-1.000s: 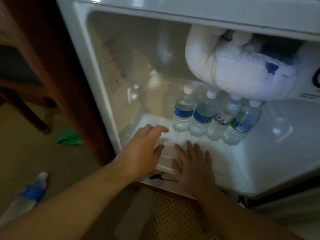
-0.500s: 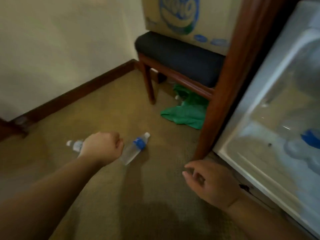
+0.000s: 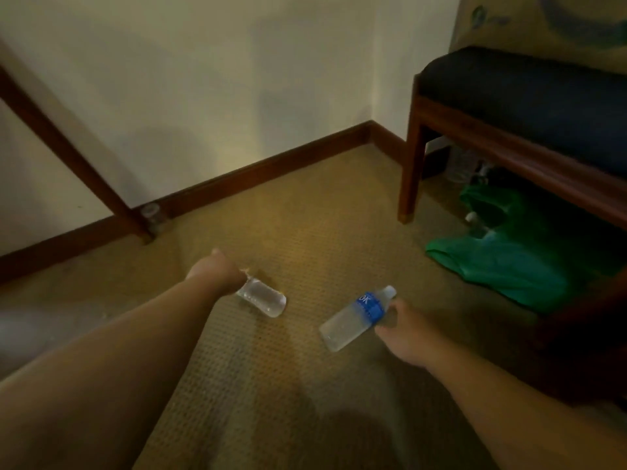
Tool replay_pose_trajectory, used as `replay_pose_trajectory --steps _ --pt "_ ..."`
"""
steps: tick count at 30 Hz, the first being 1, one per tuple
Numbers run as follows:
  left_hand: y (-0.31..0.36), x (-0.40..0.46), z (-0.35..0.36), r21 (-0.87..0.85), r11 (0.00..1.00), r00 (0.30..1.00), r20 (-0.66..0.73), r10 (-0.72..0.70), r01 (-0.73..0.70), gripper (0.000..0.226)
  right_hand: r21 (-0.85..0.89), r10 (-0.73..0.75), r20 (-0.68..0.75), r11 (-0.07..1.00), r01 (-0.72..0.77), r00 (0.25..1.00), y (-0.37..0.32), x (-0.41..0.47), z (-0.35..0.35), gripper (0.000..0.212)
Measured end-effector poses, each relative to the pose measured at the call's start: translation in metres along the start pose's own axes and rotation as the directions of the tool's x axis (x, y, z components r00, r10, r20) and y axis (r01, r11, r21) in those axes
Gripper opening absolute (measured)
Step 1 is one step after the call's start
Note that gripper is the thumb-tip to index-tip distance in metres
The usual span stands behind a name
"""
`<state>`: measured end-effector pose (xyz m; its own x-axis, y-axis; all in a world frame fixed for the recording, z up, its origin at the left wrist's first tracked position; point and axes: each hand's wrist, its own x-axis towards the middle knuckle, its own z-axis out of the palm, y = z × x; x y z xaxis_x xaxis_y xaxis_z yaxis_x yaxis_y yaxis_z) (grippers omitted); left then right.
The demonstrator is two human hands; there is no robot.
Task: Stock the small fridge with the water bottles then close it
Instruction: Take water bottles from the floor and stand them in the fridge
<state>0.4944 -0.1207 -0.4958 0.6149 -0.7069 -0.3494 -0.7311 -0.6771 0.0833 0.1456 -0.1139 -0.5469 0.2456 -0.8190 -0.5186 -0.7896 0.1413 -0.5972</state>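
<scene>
left hand (image 3: 217,271): closed around the neck end of a clear bottle (image 3: 261,297); we see only its lower body poking out past our fist, lying low over the carpet (image 3: 305,212).
right hand (image 3: 405,330): fingers curled beside the cap end of the blue-label bottle (image 3: 356,317), touching it near the label; we cannot tell whether the grip is fully closed yet.
where the bottles are: both down on the carpet in front of us, well apart from each other, the labelled one lying tilted with its cap toward the bench (image 3: 522,106).
the fridge: out of view here, so we judge stocking is not finished.
weight: both look full of water, so we expect some heft for their size.
feel: thin plastic walls, likely to give under a hard squeeze; smooth and round, so inclined to roll.
where to hold: we judge the stiffer shoulder or mid-body by the label the surest place.
nearby: a green bag (image 3: 509,266) under the bench, with what may be another bottle by it, too dim to tell.
</scene>
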Motion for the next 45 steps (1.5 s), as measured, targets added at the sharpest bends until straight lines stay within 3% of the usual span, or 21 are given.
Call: replay_pose_trajectory --steps 3,10,14,18,20,23,25,27,30,35,39,41,43,45 --pt "-0.025 0.032 0.013 -0.119 0.985 0.991 0.068 -0.117 0.125 0.090 0.166 0.057 -0.017 0.985 -0.053 0.998 -0.012 0.029 0.008 0.059" --pt "0.001 0.066 0.066 -0.420 0.836 0.903 0.384 -0.191 0.355 0.088 0.229 0.171 0.082 0.955 -0.186 0.982 -0.021 0.083 0.030 0.074" --pt "0.020 0.075 0.092 -0.577 0.706 0.903 0.364 -0.227 0.410 0.093 0.213 0.183 0.213 0.950 -0.228 0.960 -0.013 0.091 0.057 0.079" --pt "0.008 0.094 0.121 -0.655 0.594 0.877 0.424 -0.224 0.468 0.095 0.206 0.191 0.100 0.956 -0.208 0.976 -0.015 0.104 0.074 0.074" --pt "0.004 0.095 0.129 -0.672 0.619 0.908 0.369 -0.196 0.407 0.097 0.202 0.236 0.062 0.949 -0.243 0.970 -0.021 0.109 0.072 0.075" --pt "0.000 0.085 0.133 -0.563 0.793 0.956 0.281 -0.082 0.234 0.111 0.176 0.301 -0.059 0.942 -0.287 0.952 -0.027 0.112 0.072 0.095" --pt "-0.003 0.082 0.141 -0.514 0.846 0.960 0.279 0.007 0.143 0.125 0.316 0.363 -0.085 0.893 -0.320 0.928 -0.028 0.113 0.076 0.116" --pt "0.007 0.058 0.134 -0.443 0.895 0.947 0.309 0.092 0.058 0.121 0.504 0.430 -0.046 0.789 -0.351 0.902 -0.021 0.111 0.079 0.129" --pt "0.021 0.026 0.130 -0.253 0.957 0.902 0.366 0.230 -0.141 0.097 0.627 0.449 0.029 0.688 -0.366 0.893 -0.006 0.097 0.076 0.125" --pt "0.022 -0.005 0.155 -0.051 0.951 0.843 0.450 0.295 -0.305 0.119 0.662 0.494 0.080 0.624 -0.416 0.866 0.019 0.080 0.067 0.102" --pt "0.047 -0.013 0.163 -0.066 0.968 0.870 0.425 0.248 -0.243 0.128 0.705 0.581 0.022 0.568 -0.425 0.814 0.025 0.093 0.058 0.072" --pt "0.067 -0.016 0.158 -0.069 0.953 0.878 0.373 0.299 -0.296 0.121 0.668 0.589 -0.031 0.613 -0.422 0.807 0.021 0.103 0.061 0.084" --pt "0.081 -0.014 0.159 0.003 0.930 0.874 0.342 0.344 -0.367 0.100 0.597 0.605 -0.074 0.664 -0.451 0.793 0.021 0.113 0.065 0.099" --pt "0.086 -0.008 0.168 0.068 0.906 0.871 0.312 0.378 -0.418 0.087 0.614 0.612 -0.097 0.658 -0.437 0.785 0.024 0.111 0.068 0.102"
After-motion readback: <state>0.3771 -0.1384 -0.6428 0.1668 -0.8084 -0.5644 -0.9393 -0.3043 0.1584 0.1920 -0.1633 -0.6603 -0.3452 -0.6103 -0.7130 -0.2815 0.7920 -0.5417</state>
